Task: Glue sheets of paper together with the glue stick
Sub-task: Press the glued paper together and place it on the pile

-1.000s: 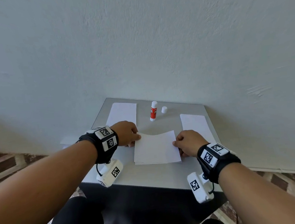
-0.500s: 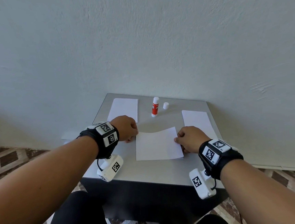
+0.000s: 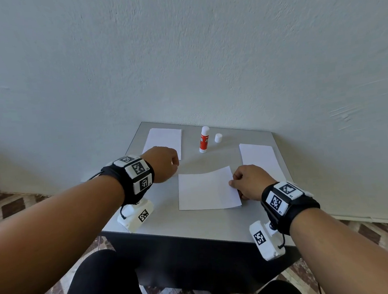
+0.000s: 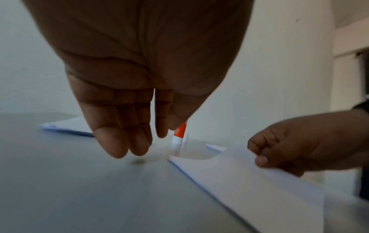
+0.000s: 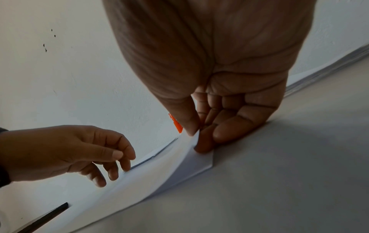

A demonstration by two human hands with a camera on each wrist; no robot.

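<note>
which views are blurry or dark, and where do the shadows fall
Head view: sharp and evenly lit, wide-angle bowing at the wall edges, soft shadow under the glue stick. Left wrist view: dim, motion-blurred on the left hand and the sheet of paper. Right wrist view: the right hand is backlit and casts a dark shadow on the table.
</note>
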